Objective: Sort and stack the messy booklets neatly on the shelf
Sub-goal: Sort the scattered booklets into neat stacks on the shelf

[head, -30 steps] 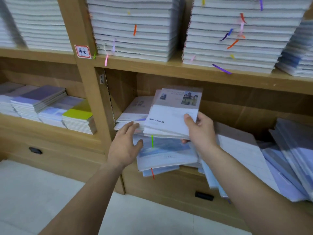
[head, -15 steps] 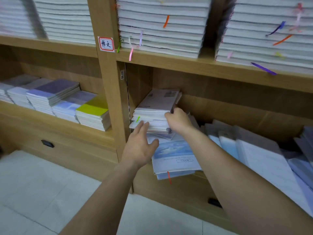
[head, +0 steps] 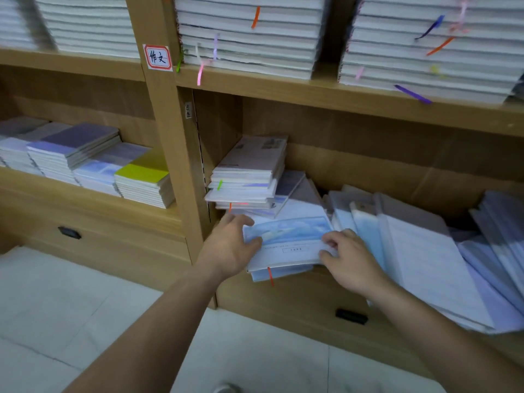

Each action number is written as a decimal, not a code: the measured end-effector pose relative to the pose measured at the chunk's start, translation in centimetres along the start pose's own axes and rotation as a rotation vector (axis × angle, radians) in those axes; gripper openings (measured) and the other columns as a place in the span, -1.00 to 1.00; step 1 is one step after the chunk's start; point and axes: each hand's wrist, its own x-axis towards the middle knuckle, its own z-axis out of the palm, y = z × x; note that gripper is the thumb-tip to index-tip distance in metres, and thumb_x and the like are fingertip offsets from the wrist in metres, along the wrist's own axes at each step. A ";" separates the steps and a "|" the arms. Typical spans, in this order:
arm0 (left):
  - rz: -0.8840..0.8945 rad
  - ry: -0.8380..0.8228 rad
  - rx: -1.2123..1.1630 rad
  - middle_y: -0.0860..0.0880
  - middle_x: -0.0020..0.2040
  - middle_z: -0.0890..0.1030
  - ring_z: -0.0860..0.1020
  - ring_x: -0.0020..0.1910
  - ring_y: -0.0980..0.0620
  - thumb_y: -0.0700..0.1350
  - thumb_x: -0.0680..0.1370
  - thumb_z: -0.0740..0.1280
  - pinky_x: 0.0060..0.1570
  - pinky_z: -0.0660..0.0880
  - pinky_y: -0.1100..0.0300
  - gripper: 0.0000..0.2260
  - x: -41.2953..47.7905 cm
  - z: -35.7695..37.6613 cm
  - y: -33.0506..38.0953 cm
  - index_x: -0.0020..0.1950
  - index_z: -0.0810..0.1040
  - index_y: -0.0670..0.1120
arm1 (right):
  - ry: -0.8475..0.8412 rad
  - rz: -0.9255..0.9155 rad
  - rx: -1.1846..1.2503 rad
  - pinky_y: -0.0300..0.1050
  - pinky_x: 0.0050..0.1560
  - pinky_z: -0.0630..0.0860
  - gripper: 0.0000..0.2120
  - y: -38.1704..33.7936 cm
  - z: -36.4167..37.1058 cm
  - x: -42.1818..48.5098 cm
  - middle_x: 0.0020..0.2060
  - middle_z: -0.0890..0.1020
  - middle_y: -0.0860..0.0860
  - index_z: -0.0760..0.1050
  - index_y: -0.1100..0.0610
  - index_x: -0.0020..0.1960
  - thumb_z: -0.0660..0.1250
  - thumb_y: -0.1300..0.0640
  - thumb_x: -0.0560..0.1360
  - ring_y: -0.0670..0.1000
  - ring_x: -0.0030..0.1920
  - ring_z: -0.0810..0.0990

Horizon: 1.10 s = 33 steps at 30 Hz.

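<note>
One batch now sits on the left stack (head: 246,177); I've moved to the blue booklet (head: 286,236): left grip (head: 229,245) flat against it, right grip (head: 348,256) pinching its edge.

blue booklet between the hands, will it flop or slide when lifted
The blue booklet looks thin and soft-covered, so probably light and floppy if held by one edge. It lies on a skewed pile overhanging the shelf, so it may slide.
</note>
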 end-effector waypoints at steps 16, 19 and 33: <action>0.002 -0.102 0.368 0.01 0.43 0.33 0.28 0.39 -0.08 0.23 0.59 0.19 0.34 0.36 0.00 -0.50 -1.7 1.2 1.2 0.49 0.32 0.09 | 0.110 0.031 -0.380 0.09 0.26 0.36 -0.46 -0.3 0.3 1.0 0.23 0.49 0.21 0.34 0.20 0.40 0.02 -0.19 0.65 0.24 0.26 0.39; 0.104 -0.165 0.296 0.09 0.58 0.18 0.13 0.54 0.02 0.24 0.60 0.21 0.49 0.13 0.14 -0.43 -0.9 1.7 1.2 0.57 0.24 0.08 | 0.162 0.064 -0.353 0.05 0.14 0.43 -0.49 -0.2 0.4 1.7 0.19 0.52 0.20 0.40 0.20 0.32 0.05 -0.19 0.65 0.22 0.23 0.44; 0.056 -0.313 0.179 0.22 0.61 -0.04 -0.09 0.60 0.11 0.23 0.61 0.22 0.53 -0.08 0.16 -0.35 1.9 2.2 0.7 0.62 0.03 0.12 | 0.198 0.051 -0.419 -0.05 -0.21 0.33 -0.51 0.1 0.2 2.8 -0.03 0.65 0.13 0.45 0.13 0.00 0.01 -0.27 0.64 0.19 -0.01 0.60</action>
